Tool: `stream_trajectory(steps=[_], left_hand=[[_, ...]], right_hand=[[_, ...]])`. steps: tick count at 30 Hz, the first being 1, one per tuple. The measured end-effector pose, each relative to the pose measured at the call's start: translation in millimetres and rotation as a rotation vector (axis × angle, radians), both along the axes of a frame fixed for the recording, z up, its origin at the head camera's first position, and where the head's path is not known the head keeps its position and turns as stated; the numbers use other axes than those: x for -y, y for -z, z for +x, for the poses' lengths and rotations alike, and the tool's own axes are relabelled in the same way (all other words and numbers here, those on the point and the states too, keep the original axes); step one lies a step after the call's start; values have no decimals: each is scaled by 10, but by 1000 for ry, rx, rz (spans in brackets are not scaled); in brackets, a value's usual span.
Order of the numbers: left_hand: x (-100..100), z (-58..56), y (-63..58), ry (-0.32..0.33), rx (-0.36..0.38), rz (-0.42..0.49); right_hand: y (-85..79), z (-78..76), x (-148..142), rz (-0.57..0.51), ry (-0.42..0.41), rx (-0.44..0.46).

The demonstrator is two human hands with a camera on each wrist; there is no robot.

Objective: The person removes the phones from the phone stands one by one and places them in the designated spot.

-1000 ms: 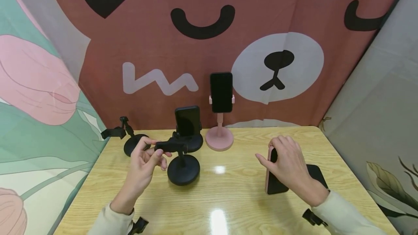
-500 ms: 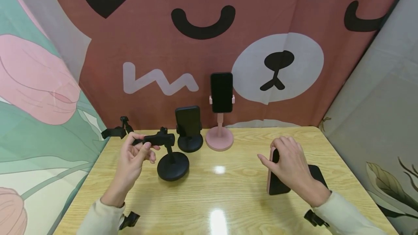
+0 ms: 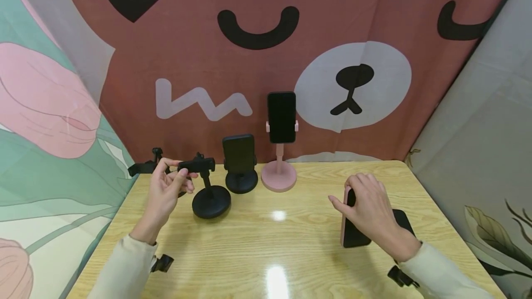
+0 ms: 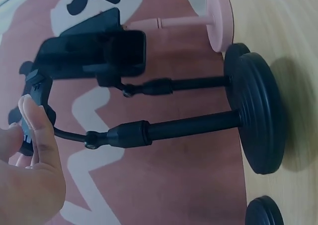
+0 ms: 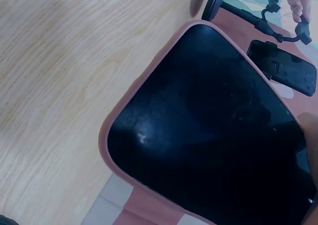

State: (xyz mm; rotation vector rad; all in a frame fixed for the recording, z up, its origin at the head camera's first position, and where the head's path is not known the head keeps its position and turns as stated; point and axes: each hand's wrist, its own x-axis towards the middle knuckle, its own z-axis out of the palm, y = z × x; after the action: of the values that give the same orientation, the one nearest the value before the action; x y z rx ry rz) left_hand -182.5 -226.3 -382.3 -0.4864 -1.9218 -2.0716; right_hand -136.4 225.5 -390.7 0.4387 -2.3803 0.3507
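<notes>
Black stand [image 3: 206,179] pinched in left hand [image 3: 165,190]; right hand [image 3: 369,204] grips pink-edged phone [image 3: 352,233]; wide wood tabletop [image 3: 291,241] between.

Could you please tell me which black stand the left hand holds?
The middle black stand: the left hand pinches its clamp. The rightmost black one bears a phone; the leftmost is partly behind the hand.

In the head view, a reddish-brown fabric backdrop [image 3: 187,50] across the top bears black curves, a pale zigzag and a white oval with black markings. Green cloth with pink flowers [image 3: 45,105] fills the left edge; grey cloth with olive-brown leaves [image 3: 474,128], the right. The yellow wooden table [image 3: 249,248] below has streaked grain. Left of centre: a black round-based phone holder [image 3: 210,196]. Centre: a pink round-based phone stand [image 3: 279,173], its phone [image 3: 281,117] black. Right: a pink-rimmed, black-screened phone [image 3: 353,235]. Lower corners: cream fabric sleeves [image 3: 124,266].
</notes>
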Motion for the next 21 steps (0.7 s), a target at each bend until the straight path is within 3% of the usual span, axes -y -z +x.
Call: stream_trajectory(steps=[7, 12, 21], left_hand=[[93, -207, 14, 51, -52, -13], [157, -323, 30, 92, -37, -42], [295, -493, 96, 106, -13, -111]], right_hand=[[25, -1, -24, 7, 10, 15], [37, 3, -31, 12, 22, 30], [57, -19, -55, 12, 37, 57]])
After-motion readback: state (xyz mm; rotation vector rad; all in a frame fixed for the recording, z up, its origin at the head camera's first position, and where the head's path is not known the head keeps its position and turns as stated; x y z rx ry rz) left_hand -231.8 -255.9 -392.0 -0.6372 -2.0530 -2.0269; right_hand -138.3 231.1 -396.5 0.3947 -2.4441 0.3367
